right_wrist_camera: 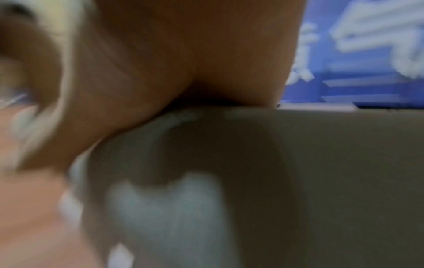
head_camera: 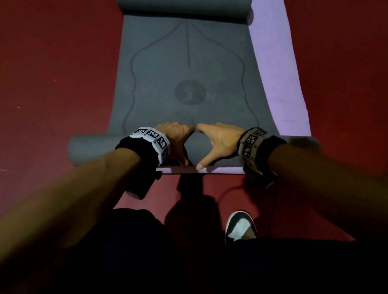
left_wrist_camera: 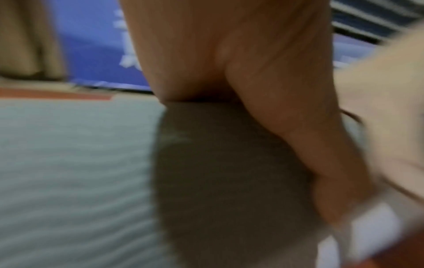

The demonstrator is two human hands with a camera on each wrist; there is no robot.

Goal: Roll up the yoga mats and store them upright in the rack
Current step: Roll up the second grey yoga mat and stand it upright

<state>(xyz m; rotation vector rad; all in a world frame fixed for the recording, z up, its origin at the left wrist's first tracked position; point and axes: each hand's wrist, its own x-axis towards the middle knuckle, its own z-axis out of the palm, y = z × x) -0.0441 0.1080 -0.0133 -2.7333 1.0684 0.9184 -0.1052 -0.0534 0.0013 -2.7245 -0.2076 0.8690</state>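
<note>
Red floor [head_camera: 39,87] at far left, bare but for a few scuffs. On it a grey yoga mat [head_camera: 185,80] lies lengthwise, running away from the person, set on top of a lilac mat [head_camera: 279,75] that shows along its right side and as a thin strip at the near edge.

The near end of the grey mat is coiled into a roll [head_camera: 92,150] lying crosswise; its left end juts past the flat part. The far end is curled into a second, thicker roll [head_camera: 181,3] at the top of the head view.

Left hand [head_camera: 177,138] lies over the middle of the near roll, fingers on its far side, thumb on the near side. Right hand [head_camera: 219,141] is just beside it, index tips almost touching, thumb splayed down to the near edge. Each grip is curved round the roll, clasping it rather than released. Wrist views are blurred; they show palm on grey mat and little else.

Step in hand, by my judgement: rolling the grey mat away from the body, early on. Next move calls for even forward pressure from both hands, keeping the ends square. No rack in view.
</note>
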